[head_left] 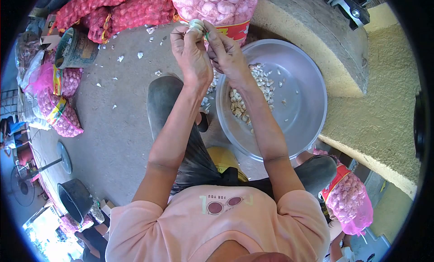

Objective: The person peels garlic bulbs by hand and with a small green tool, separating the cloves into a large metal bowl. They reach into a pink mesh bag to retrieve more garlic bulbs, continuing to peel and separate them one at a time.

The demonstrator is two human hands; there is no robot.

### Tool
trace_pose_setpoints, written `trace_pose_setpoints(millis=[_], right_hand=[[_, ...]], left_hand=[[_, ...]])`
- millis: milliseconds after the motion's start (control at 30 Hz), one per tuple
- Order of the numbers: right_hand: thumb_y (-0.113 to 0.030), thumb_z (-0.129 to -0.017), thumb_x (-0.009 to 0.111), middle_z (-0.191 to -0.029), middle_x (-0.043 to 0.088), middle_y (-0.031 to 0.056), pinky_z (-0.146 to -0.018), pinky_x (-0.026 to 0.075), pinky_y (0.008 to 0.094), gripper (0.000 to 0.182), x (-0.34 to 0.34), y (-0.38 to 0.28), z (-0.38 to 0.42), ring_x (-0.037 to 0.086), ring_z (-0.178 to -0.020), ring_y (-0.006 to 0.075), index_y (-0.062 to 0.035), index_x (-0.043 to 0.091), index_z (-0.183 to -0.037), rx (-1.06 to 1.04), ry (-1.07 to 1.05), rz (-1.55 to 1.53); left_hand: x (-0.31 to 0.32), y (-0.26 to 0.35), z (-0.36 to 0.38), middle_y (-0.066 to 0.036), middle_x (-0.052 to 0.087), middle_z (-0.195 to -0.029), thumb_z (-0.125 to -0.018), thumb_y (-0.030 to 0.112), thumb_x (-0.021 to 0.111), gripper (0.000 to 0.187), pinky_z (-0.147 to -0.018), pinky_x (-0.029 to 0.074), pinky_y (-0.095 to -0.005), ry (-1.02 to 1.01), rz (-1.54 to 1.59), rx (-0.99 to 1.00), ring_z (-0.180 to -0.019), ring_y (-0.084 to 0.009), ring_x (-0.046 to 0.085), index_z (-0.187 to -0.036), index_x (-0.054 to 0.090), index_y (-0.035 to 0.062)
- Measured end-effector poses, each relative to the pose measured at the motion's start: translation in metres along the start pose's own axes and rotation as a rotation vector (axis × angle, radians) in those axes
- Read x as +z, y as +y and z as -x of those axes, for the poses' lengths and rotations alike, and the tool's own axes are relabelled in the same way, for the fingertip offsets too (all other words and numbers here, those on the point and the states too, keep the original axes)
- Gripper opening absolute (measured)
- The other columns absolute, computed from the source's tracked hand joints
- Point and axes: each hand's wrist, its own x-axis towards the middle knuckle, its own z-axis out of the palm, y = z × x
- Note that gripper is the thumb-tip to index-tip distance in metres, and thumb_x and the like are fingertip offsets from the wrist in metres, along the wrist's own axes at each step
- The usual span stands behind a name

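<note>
- Centrally, near the top of the view, a garlic bulb (196,24) is pinched between the bent fingers and thumb of the left hand (193,54).
- Against the right side of the bulb, the fingers of the right hand (229,56) are drawn in and curled; a small green item (207,36) is seen at them, but whether it is pinched cannot be told.
- Just beyond the grip, a pink mesh sack of garlic (217,7) with a red and yellow band is partly covered by the fingers.
- To the right of the grip and nearer the body, a large grey plastic basin (307,95) is set, passed over by the right forearm; peeled-looking garlic cloves (264,83) are heaped at its left side, with a few scattered across its bottom.
- Left of the grip, red mesh sacks (142,11) are piled, and farther out a bucket (83,49) is stood near more pink mesh sacks (68,104).
- Between these and the grip, the concrete floor (117,140) is dotted with pale scraps (140,55).
- Well right of the grip and closer to the body, another pink mesh sack (348,194) is placed beyond the bent right knee (321,169).
</note>
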Motion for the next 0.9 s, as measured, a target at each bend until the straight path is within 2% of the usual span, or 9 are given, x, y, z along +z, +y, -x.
trace_pose_setpoints(millis=[233, 300, 333, 433, 500, 600, 733, 833, 900], right_hand=[[-0.028, -0.099, 0.049, -0.077, 0.051, -0.0065, -0.057, 0.037, 0.018, 0.039, 0.006, 0.009, -0.004, 0.04, -0.066, 0.0017, -0.006, 0.052, -0.131, -0.035, 0.066, -0.008], [-0.034, -0.098, 0.049, -0.061, 0.037, -0.0104, -0.044, 0.023, 0.017, 0.043, 0.006, 0.008, -0.005, 0.03, -0.05, -0.0008, -0.0103, 0.049, -0.134, -0.017, 0.053, 0.046], [-0.034, -0.098, 0.049, -0.061, 0.037, -0.0104, -0.044, 0.023, 0.017, 0.043, 0.005, 0.008, -0.006, 0.03, -0.05, -0.0008, -0.0103, 0.049, -0.134, -0.015, 0.052, 0.046], [-0.034, -0.095, 0.056, -0.064, 0.049, -0.0074, -0.047, 0.035, 0.018, 0.043, -0.004, 0.014, -0.019, 0.043, -0.056, 0.0004, -0.0075, 0.054, -0.129, -0.007, 0.119, 0.044], [-0.031, -0.088, 0.066, -0.068, 0.056, 0.0008, -0.056, 0.041, 0.0254, 0.036, -0.012, 0.019, -0.028, 0.047, -0.063, 0.007, -0.0022, 0.066, -0.109, -0.351, 0.275, 0.453], [-0.025, -0.083, 0.069, -0.064, 0.059, 0.0084, -0.054, 0.041, 0.0297, 0.026, -0.01, 0.013, -0.03, 0.049, -0.059, 0.0095, 0.0001, 0.069, -0.091, -0.451, 0.296, 0.508], [-0.023, -0.082, 0.068, -0.059, 0.058, 0.0119, -0.05, 0.04, 0.032, 0.024, -0.011, 0.007, -0.027, 0.048, -0.052, 0.0108, 0.0007, 0.069, -0.084, -0.385, 0.291, 0.575], [-0.022, -0.083, 0.068, -0.063, 0.062, 0.0015, -0.053, 0.044, 0.0235, 0.026, -0.012, 0.004, -0.027, 0.052, -0.057, 0.0039, -0.0006, 0.071, -0.096, -0.25, 0.285, 0.681], [-0.026, -0.079, 0.068, -0.049, 0.049, 0.0116, -0.046, 0.038, 0.0338, 0.028, -0.009, 0.003, -0.03, 0.044, -0.046, 0.0122, 0.0018, 0.064, -0.072, -0.275, 0.327, 0.636]], left_hand=[[-0.008, 0.003, -0.003, -0.005, 0.058, -0.086, -0.088, 0.001, 0.053, 0.011, -0.071, 0.043, -0.0228, 0.029, 0.008, -0.075, -0.075, -0.0091, 0.054, -0.095, 0.046, 0.0062], [-0.01, 0.002, -0.005, -0.005, 0.058, -0.086, -0.088, 0.002, 0.053, 0.011, -0.071, 0.043, -0.023, 0.046, 0.018, -0.087, -0.075, -0.0091, 0.054, -0.096, 0.047, 0.0065], [-0.012, 0.0, -0.007, -0.005, 0.058, -0.086, -0.088, 0.002, 0.053, 0.01, -0.071, 0.043, -0.023, 0.084, 0.033, -0.114, -0.075, -0.0089, 0.053, -0.096, 0.047, 0.0068], [-0.014, -0.002, -0.006, -0.004, 0.059, -0.087, -0.09, 0.006, 0.052, 0.004, -0.073, 0.044, -0.0243, 0.101, 0.04, -0.135, -0.077, -0.0097, 0.054, -0.095, 0.051, 0.0068], [-0.013, -0.002, -0.005, -0.004, 0.059, -0.089, -0.092, 0.009, 0.051, 0.003, -0.074, 0.045, -0.0255, 0.081, 0.033, -0.132, -0.078, -0.0108, 0.054, -0.093, 0.054, 0.0065], [-0.013, -0.002, -0.004, -0.005, 0.059, -0.089, -0.091, 0.006, 0.053, 0.003, -0.076, 0.046, -0.0263, 0.026, 0.0, -0.113, -0.078, -0.0111, 0.055, -0.095, 0.053, 0.0058], [-0.009, -0.003, -0.003, -0.006, 0.059, -0.091, -0.089, 0.0, 0.056, 0.011, -0.078, 0.047, -0.025, 0.01, -0.024, -0.036, -0.08, -0.0111, 0.056, -0.098, 0.05, 0.0039], [-0.002, -0.002, 0.0, -0.007, 0.06, -0.092, -0.088, -0.001, 0.057, 0.015, -0.08, 0.047, -0.0236, 0.023, -0.069, -0.017, -0.082, -0.0113, 0.057, -0.099, 0.05, 0.003], [-0.001, -0.003, 0.0, -0.007, 0.06, -0.092, -0.087, -0.002, 0.057, 0.015, -0.08, 0.047, -0.0229, 0.027, -0.096, -0.013, -0.083, -0.0114, 0.057, -0.1, 0.049, 0.0026]])
